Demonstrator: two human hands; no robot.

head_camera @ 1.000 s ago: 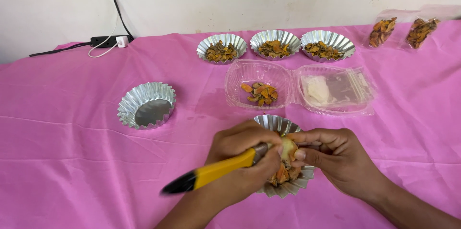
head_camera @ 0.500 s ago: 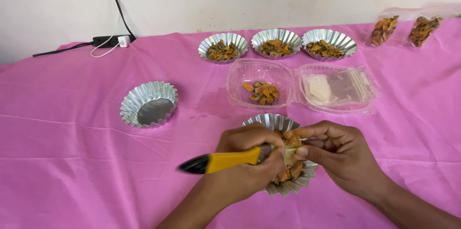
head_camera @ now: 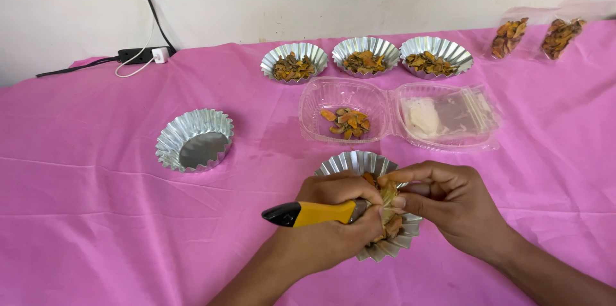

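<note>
Over the crinkled foil cup [head_camera: 350, 163], our left hand [head_camera: 333, 226] grips the yellow-handled knife [head_camera: 314, 213], handle pointing left; our right hand [head_camera: 449, 206] pinches the orange-yellow piece [head_camera: 389, 194] at its blade.

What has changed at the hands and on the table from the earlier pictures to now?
Very little. The left hand still grips the yellow-handled tool, whose black end now points slightly more upward. The right hand keeps pinching the small piece over the foil cup. Nothing was let go. The empty foil cup, the three filled cups and the clear container stayed in place.
</note>
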